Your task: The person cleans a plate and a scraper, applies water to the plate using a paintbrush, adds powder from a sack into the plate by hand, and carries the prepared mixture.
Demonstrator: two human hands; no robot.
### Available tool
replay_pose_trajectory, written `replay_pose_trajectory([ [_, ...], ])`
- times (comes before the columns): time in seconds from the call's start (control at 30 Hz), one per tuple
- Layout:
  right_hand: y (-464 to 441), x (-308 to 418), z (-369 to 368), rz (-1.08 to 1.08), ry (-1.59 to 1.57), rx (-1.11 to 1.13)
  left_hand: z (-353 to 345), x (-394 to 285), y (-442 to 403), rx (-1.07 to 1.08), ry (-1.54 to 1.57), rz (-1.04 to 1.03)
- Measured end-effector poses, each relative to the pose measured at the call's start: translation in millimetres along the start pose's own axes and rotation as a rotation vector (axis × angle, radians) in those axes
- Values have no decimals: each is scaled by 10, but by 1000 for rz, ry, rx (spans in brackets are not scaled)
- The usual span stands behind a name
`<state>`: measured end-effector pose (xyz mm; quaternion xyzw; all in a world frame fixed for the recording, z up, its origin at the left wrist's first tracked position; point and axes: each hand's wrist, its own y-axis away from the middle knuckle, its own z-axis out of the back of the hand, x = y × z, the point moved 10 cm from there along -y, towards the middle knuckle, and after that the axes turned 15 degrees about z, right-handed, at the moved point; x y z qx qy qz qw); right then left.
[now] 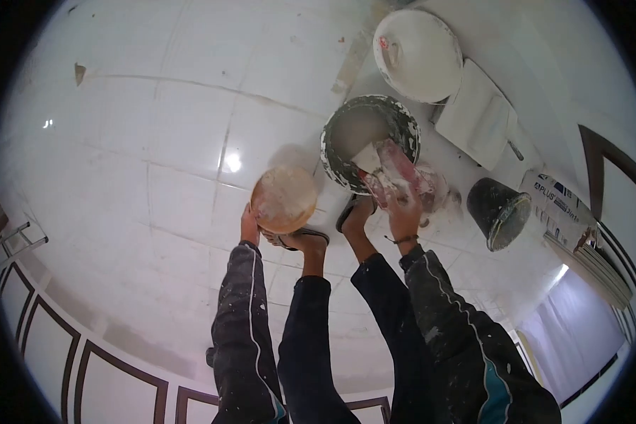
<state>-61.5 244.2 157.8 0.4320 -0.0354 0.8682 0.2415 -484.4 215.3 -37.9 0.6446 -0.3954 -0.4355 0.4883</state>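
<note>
My left hand point(250, 225) grips the rim of a round, orange-edged bowl point(284, 200) with pale residue in it, held over the tiled floor. My right hand point(401, 210) is closed on a reddish, powder-smeared bag point(397, 161) at the near right rim of a black bucket point(333, 164). A pale flat piece point(367, 158) shows beside the bag, over the bucket. The bucket's rim is caked with white material, and its inside looks grey and hazy.
A white tub point(418, 56) stands beyond the bucket, near a pale board point(475, 116). To the right are a tipped dark bucket point(498, 212) and a printed sack point(558, 205). My sandalled feet are just below the bowl and bucket.
</note>
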Motion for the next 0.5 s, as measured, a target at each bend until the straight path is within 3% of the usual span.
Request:
replay_pose_trajectory([
  [0.13, -155, -286, -414, -108, 86, 69, -139, -109, -293, -17, -86, -32],
  [0.23, -113, -975, -882, -208, -23, 135, 55, -25, -685, -24, -130, -81],
  [0.33, -118, -1073, -961, -291, 13, 251, -11, -114, -738, -67, -127, -136],
  [0.4, -257, -578, -896, -116, 103, 370, 25, -132, -683, -136, -77, -166],
  [0.47, -172, -270, -817, -287, -12, 415, 251, -204, -757, -300, -426, -364],
  [0.5, 48, -906, -1125, -321, -527, 439, 502, -529, -569, -347, -417, -400],
])
